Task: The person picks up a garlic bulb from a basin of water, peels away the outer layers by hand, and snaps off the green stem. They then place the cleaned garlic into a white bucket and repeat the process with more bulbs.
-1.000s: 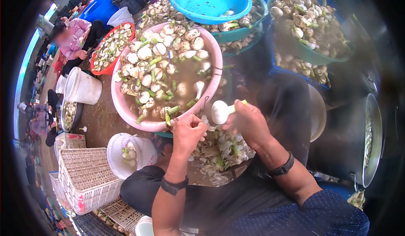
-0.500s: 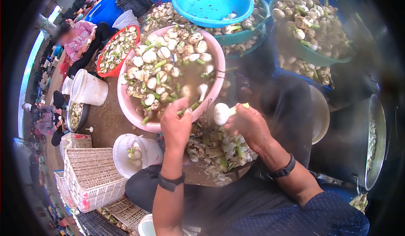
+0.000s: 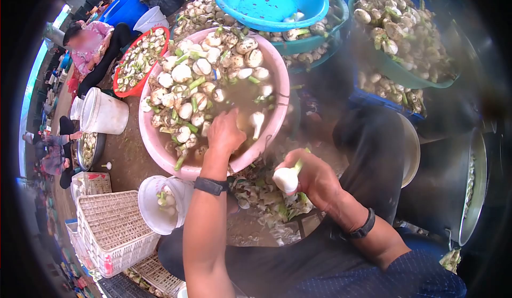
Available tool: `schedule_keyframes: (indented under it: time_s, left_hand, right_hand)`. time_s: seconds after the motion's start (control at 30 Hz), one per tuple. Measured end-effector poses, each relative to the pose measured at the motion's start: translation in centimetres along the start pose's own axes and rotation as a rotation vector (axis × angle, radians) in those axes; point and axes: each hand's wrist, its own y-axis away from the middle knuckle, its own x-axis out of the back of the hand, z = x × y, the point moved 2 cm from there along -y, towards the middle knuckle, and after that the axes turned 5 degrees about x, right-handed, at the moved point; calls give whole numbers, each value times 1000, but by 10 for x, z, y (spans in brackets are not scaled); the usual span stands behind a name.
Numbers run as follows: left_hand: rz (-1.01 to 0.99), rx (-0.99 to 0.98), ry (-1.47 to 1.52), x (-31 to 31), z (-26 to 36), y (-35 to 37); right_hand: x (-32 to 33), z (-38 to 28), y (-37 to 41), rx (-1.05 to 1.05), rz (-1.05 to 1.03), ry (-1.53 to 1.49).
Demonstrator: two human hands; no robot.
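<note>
A head-worn camera looks forward and steeply down over the wearer's lap (image 3: 266,260), near enough to take in the left hand (image 3: 226,131), the right hand (image 3: 316,179) and a pink tub (image 3: 146,133) just left of center. The wide, rounded view bends toward its dark edges, reaching a blue basin (image 3: 269,2) at the top and a seated co-worker (image 3: 96,53), farther off at upper left.

Black wristbands (image 3: 210,186), speckled navy sleeve (image 3: 394,279), dark trousers (image 3: 277,263) show.
</note>
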Motion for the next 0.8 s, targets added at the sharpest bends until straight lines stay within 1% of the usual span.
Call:
schedule_keyframes:
  time_s: [0.07,0.17,0.27,0.37,0.43,0.47,0.5,0.57,0.6,0.67,0.7,0.73,0.77,0.8]
  left_hand:
    - [26,15,31,3,-2,4]
    - [26,16,207,31,4,21]
    - [92,25,395,53,11,53]
    - [144,-73,649,67,31,99]
    - [82,-109,938,64,48,129]
    - [96,-166,972,63,57,142]
    - [68,-137,881,58,62,154]
    - [132,-187,846,47,70,168]
    - [111,-247,830,41,67,170]
    - [71,-363,797,34,55,169]
    - [-35,-304,981,36,52,170]
    - [-144,-241,1161,39,48,172]
    - [-257,-174,1338,42,46,173]
    - [-285,-100,1321,46,46,172]
  right_hand:
    - [-2,0,1,-17,38,44]
    - [-4,-4,2,-55,-45,89]
    - [-8,-3,6,-74,-97,-20]
    - [-12,-1,12,-79,-135,-61]
    - [-18,-2,15,-79,-195,-52]
    - [-21,-3,18,-77,-223,-45]
    - [-20,-1,19,-61,-248,-25]
    - [-14,4,17,-29,-301,18]
    - [-17,1,22,-42,-281,37]
    - [-13,6,21,47,-279,115]
    - [-12,7,20,90,-279,155]
    - [-8,5,19,80,-292,259]
    - [-8,4,19,137,-284,345]
    - [-10,4,19,192,-276,429]
